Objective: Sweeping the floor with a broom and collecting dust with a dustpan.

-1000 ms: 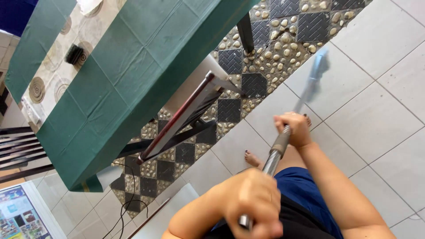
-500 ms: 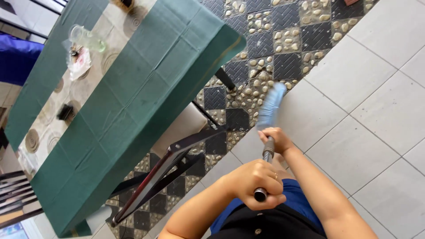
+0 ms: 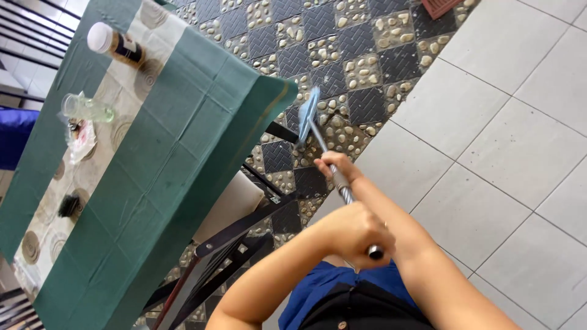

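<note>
Head view: both hands, left (image 3: 351,235) and right (image 3: 333,164), grip the broom (image 3: 308,116), whose head has swung in beside the desk (image 3: 183,153) corner.

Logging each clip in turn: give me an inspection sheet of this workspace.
Surface: pale floor tiles beside dark pebble-patterned paving.
Job's things: broom, blue head on the paving by the table corner.
Clutter: jar and clear bottle on the table.
Grippers: left hand shut on the handle top; right hand shut lower down.
Cables: nothing seen.
Surroundings: dark chair at the table.
</note>
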